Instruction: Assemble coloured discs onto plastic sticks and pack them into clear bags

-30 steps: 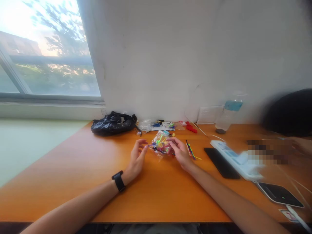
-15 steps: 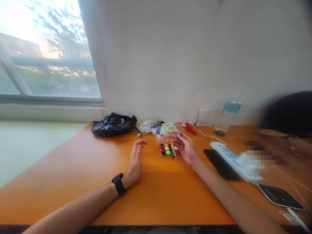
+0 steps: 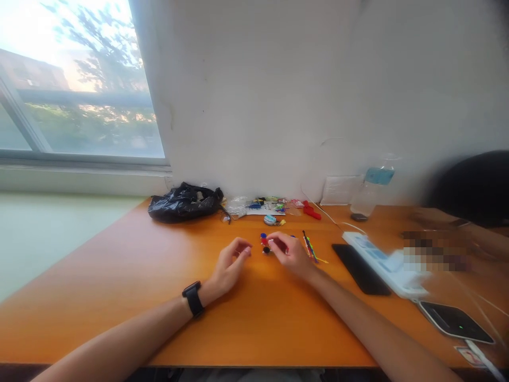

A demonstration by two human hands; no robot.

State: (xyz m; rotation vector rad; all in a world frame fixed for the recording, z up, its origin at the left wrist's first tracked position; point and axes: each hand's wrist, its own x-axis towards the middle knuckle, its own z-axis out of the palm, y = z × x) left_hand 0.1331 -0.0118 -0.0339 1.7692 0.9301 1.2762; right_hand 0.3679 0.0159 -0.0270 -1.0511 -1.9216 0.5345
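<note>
My left hand (image 3: 231, 261), with a black watch on its wrist, rests on the orange table (image 3: 131, 276). Its fingers are curled together just left of a few small round coloured pieces (image 3: 264, 243); whether anything is in them is hidden. My right hand (image 3: 289, 250) lies over the right side of those pieces, its fingertips pinched on one of them. Blue, red and black pieces show between the two hands. Thin coloured sticks (image 3: 310, 247) lie just right of my right hand.
A black plastic bag (image 3: 184, 201) and a heap of small coloured parts (image 3: 267, 206) lie at the wall. To the right are a water bottle (image 3: 373, 185), a black phone (image 3: 361, 265), a white power strip (image 3: 384, 261), another device (image 3: 456, 321) and a person (image 3: 473, 185).
My right hand carried the clear bag of coloured parts to the back, leaving small round pieces on the table. Both hands have since closed in on those pieces, and the left fingers have curled.
</note>
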